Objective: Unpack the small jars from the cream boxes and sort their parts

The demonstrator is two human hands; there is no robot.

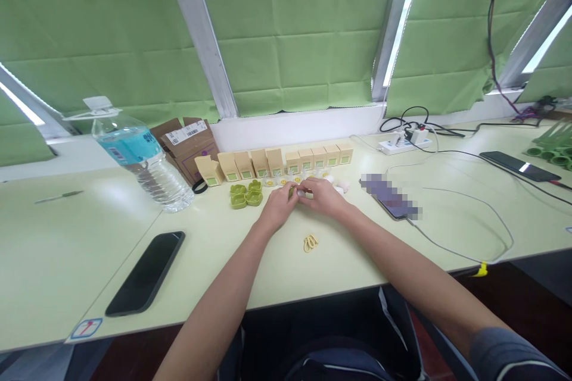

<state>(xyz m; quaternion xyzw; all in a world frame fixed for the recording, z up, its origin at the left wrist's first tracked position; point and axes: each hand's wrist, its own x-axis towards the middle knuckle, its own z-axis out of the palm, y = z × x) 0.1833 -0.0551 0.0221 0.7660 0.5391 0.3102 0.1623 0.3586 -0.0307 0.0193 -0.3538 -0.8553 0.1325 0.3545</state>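
Note:
My left hand (pixel 279 205) and my right hand (pixel 326 196) meet over the middle of the table, fingertips pinched together. Between them is something small, with bits of green and white showing; the fingers cover most of it. Left of my hands sit several green flower-shaped cups (pixel 246 195) in a cluster. Small clear pieces with yellow centres (pixel 283 181) form a row just behind my fingers. Beside my right hand lie white and pale pink pieces (pixel 342 186). Closer to me is a little group of thin yellow loops (pixel 310 243).
Small cardboard boxes (pixel 273 162) stand in a row at the back. To the left are a large water bottle (pixel 145 161), an open carton (pixel 192 146) and a black phone (pixel 146 274). A charging phone (pixel 388 195), cables and a power strip (pixel 404 144) are on the right.

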